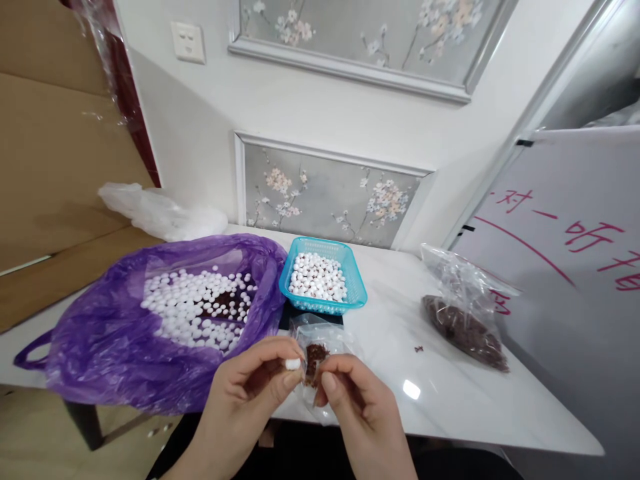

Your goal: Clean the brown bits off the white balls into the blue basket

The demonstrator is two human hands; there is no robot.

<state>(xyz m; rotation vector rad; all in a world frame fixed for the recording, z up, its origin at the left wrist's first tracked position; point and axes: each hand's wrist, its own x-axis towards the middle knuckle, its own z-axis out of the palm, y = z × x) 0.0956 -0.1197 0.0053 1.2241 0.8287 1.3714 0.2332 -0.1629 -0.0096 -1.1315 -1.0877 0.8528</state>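
At the frame's lower centre, I had the left hand (240, 395) pinching a white piece (293, 365); the right hand (364, 408) had fingertips together near brown shreds (315, 356), whether gripping anything I couldn't tell.

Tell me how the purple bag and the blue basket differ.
The purple bag is limp and crumpled; the blue basket keeps a firm, roughly rectangular shape. The purple bag spreads wide; the blue basket is clearly smaller. The purple bag hangs over the table's near edge; the blue basket sits back from it. Both hold many small white pieces.
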